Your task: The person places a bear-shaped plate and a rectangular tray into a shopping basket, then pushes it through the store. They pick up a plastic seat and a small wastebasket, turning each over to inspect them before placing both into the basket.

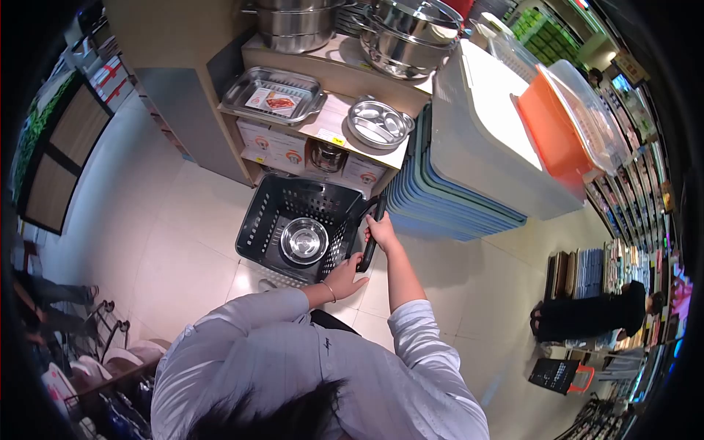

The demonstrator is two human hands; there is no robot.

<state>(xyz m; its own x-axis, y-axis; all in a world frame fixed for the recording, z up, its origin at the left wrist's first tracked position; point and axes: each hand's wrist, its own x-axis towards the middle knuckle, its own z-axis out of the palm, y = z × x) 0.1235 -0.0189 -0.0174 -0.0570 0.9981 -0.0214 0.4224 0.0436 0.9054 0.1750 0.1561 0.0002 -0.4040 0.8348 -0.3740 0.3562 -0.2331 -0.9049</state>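
My right hand (380,229) is wrapped around the black handle (371,246) of a dark shopping basket (257,233). My left hand (344,279), with a thin bracelet at the wrist, is close to the lower end of that handle, at the basket's near side. Its fingers are apart. Inside the basket, on its bottom, lies a round shiny metal bowl (303,241).
Ahead stands a shelf with steel pots (293,29), a rectangular metal tray (273,99), a divided round dish (378,123) and boxes. Stacked blue bins (447,202) carry an orange basket (554,125) on the right. A person in black (594,320) stands farther right, near another basket (554,375).
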